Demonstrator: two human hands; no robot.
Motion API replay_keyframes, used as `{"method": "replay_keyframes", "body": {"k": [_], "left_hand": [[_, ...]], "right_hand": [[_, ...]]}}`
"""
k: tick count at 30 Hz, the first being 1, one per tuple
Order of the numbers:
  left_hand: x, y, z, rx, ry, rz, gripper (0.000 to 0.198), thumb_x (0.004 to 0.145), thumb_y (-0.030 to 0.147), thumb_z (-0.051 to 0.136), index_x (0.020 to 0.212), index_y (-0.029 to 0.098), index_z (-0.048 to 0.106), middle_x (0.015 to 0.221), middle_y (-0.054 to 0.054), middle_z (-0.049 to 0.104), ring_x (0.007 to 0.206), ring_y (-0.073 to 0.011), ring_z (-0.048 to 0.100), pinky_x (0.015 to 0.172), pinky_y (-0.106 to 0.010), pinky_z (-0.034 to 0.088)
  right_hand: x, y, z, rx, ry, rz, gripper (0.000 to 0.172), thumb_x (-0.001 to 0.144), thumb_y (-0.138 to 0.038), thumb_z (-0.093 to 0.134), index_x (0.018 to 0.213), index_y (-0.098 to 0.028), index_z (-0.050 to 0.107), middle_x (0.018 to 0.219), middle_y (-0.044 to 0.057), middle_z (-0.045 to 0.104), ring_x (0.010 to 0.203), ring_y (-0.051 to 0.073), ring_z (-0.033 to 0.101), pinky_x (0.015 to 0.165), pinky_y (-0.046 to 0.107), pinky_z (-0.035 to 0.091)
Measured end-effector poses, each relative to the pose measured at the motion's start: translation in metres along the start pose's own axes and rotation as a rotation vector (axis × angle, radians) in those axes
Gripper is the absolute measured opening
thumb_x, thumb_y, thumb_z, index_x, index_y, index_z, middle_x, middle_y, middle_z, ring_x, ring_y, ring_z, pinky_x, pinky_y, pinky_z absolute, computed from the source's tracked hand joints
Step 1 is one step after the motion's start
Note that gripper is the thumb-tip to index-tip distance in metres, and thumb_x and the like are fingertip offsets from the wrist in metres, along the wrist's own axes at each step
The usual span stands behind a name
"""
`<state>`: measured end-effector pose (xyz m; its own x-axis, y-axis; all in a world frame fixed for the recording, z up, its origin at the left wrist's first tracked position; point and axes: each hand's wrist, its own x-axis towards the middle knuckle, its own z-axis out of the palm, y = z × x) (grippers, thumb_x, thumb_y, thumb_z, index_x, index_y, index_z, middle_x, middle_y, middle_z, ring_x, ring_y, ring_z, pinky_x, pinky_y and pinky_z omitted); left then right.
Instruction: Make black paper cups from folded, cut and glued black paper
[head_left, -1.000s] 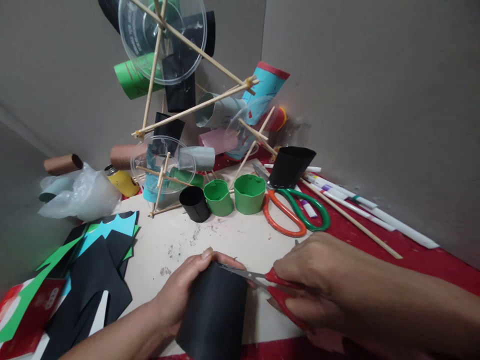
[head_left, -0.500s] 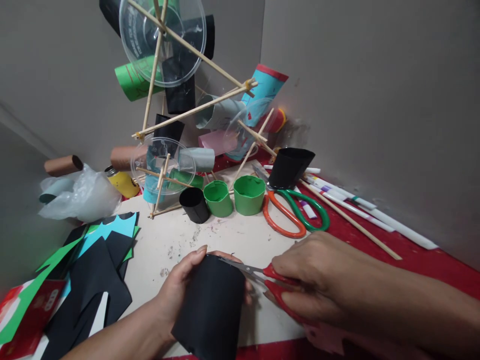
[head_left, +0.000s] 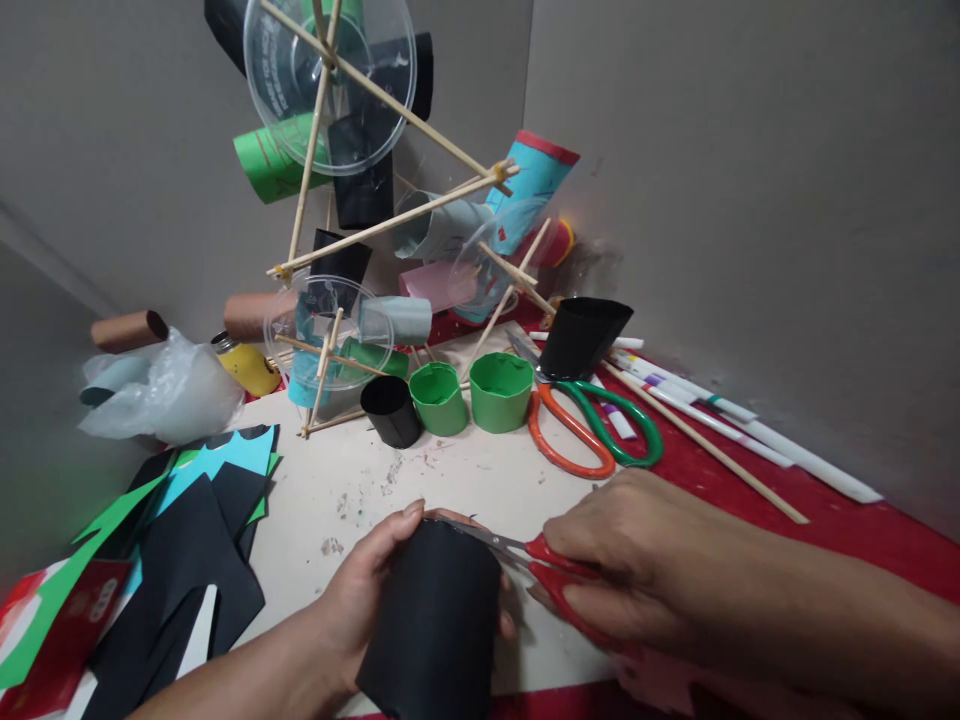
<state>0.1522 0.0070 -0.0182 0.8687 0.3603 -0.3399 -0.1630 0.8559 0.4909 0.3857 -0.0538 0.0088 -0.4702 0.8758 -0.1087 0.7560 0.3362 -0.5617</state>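
A black paper tube (head_left: 431,620) is held by my left hand (head_left: 367,590), with the thumb at its upper rim and fingertips showing on its far right side. My right hand (head_left: 615,555) grips the red handles of a pair of scissors (head_left: 506,544). Their blades lie at the tube's top edge, slightly apart near the pivot. Beyond the tube stand a small black cup (head_left: 390,412) and two green paper cups (head_left: 437,400). Larger scissors with orange and green handles (head_left: 574,430) rest behind my right hand.
Stick frames with clear plastic discs (head_left: 330,340) and coloured tubes stand at the back. Cut paper scraps (head_left: 195,560) pile up at the left, near a plastic bag (head_left: 176,390) and a yellow bottle (head_left: 244,362). White rolled sticks (head_left: 810,460) lie on red cloth at the right.
My left hand and the black tube have shifted slightly right and down. The scissor blades now sit a little further over the tube's rim.
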Motion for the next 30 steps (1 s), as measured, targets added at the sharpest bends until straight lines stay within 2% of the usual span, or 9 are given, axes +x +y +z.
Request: {"method": "replay_keyframes", "body": {"k": [7, 14, 21, 25, 30], "left_hand": [[-0.001, 0.003, 0.004, -0.017, 0.032, 0.008, 0.04, 0.084, 0.047, 0.058, 0.098, 0.01, 0.068, 0.092, -0.014, 0.073, 0.08, -0.0243, 0.071, 0.07, -0.029, 0.053], [-0.001, 0.003, 0.011, 0.025, 0.087, -0.012, 0.044, 0.08, 0.049, 0.062, 0.094, 0.008, 0.069, 0.085, -0.014, 0.074, 0.073, -0.0209, 0.07, 0.067, -0.026, 0.05], [-0.003, 0.004, 0.016, 0.074, 0.165, -0.015, 0.039, 0.077, 0.05, 0.066, 0.091, 0.013, 0.068, 0.08, -0.013, 0.074, 0.064, -0.0208, 0.068, 0.064, -0.027, 0.048], [-0.003, 0.004, 0.015, 0.08, 0.208, -0.019, 0.041, 0.075, 0.05, 0.068, 0.09, 0.012, 0.069, 0.079, -0.013, 0.074, 0.063, -0.0209, 0.068, 0.063, -0.027, 0.048], [-0.002, 0.004, 0.015, 0.091, 0.207, -0.009, 0.041, 0.074, 0.05, 0.07, 0.086, 0.011, 0.071, 0.076, -0.013, 0.074, 0.062, -0.0191, 0.067, 0.062, -0.025, 0.048]], "right_hand": [[-0.001, 0.0, 0.0, -0.106, 0.022, 0.03, 0.016, 0.075, -0.021, 0.054, 0.061, -0.019, 0.045, 0.057, -0.002, 0.054, 0.052, 0.011, 0.041, 0.05, 0.026, 0.021], [-0.002, 0.001, 0.003, -0.084, 0.015, 0.023, 0.015, 0.077, -0.023, 0.056, 0.063, -0.02, 0.048, 0.059, -0.002, 0.057, 0.055, 0.011, 0.043, 0.052, 0.026, 0.023], [0.0, -0.004, -0.001, -0.035, 0.017, 0.036, 0.013, 0.072, -0.019, 0.057, 0.061, -0.019, 0.049, 0.056, -0.003, 0.056, 0.052, 0.011, 0.044, 0.051, 0.025, 0.024], [0.001, -0.004, -0.003, -0.022, -0.027, 0.072, 0.016, 0.07, -0.018, 0.056, 0.058, -0.019, 0.046, 0.053, -0.003, 0.053, 0.049, 0.01, 0.041, 0.048, 0.025, 0.022], [0.001, 0.0, -0.002, -0.031, -0.014, 0.026, 0.017, 0.072, -0.019, 0.055, 0.06, -0.019, 0.042, 0.052, -0.006, 0.048, 0.048, 0.008, 0.034, 0.047, 0.024, 0.021]]}}
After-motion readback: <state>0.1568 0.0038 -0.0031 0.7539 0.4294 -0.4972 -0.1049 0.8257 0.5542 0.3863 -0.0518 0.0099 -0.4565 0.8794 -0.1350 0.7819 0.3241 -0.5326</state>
